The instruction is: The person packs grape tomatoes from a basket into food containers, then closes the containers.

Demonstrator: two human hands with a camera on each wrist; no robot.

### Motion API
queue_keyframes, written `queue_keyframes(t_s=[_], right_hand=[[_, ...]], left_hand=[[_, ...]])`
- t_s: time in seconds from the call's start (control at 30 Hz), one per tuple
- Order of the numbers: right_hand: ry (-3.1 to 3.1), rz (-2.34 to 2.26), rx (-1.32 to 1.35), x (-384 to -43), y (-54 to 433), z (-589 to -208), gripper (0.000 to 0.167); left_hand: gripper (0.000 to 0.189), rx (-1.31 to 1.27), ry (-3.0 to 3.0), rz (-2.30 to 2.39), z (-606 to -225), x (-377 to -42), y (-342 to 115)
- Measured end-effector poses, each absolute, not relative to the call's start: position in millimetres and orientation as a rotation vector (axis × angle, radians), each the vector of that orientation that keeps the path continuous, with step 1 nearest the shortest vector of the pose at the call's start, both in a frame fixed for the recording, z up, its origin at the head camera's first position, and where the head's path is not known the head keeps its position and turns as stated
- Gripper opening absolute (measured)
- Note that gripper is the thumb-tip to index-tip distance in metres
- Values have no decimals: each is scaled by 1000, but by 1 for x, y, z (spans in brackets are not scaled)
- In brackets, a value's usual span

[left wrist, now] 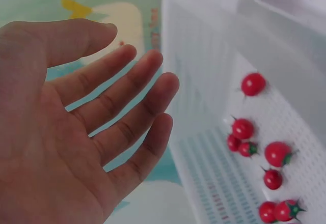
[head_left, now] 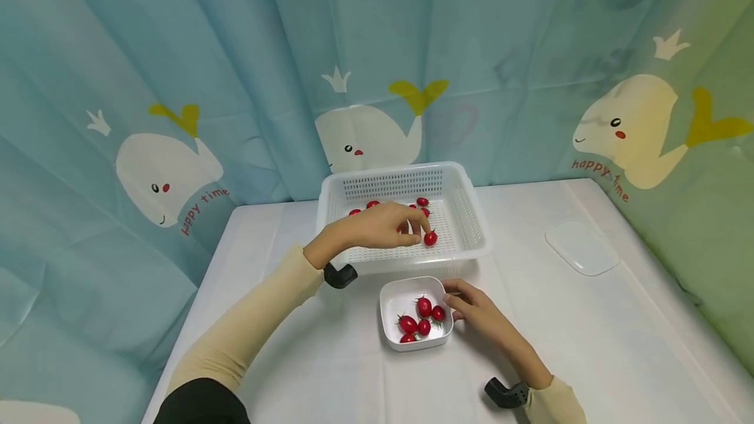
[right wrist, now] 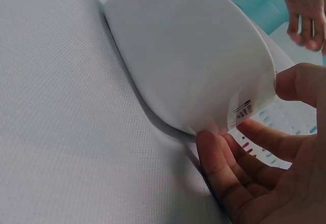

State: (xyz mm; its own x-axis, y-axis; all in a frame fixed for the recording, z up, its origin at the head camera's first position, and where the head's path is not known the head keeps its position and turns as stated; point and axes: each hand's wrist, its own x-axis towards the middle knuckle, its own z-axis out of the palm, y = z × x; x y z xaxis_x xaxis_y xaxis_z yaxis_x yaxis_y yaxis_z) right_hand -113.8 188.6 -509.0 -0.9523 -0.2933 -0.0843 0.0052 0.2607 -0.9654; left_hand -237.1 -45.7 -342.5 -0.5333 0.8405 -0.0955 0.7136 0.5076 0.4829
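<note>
My left hand hovers over a white slotted basket, fingers loosely bent near a red cherry tomato. In the left wrist view that hand has its fingers spread with nothing in them, beside the basket. Several more cherry tomatoes lie on the basket floor. My right hand holds a small white plastic box by its right side. Thumb and fingers of this hand grip the box's wall in the right wrist view. Several cherry tomatoes lie inside the box.
A clear, rounded lid lies flat at the right of the white-covered table. Behind the basket hangs a blue curtain printed with whales. The box stands just in front of the basket.
</note>
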Motion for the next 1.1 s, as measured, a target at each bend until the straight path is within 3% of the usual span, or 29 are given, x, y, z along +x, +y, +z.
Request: queue_keyframes(t_s=[0.57,1.1], right_hand=[[2272,-1773,-323,-114,191,-509,43],[2283,-1756,-318,-112,190,-510,43]], left_hand=[[32,1011,2418,433,-348,-309,-40],[35,732,2428,269,-381,-330,-39]])
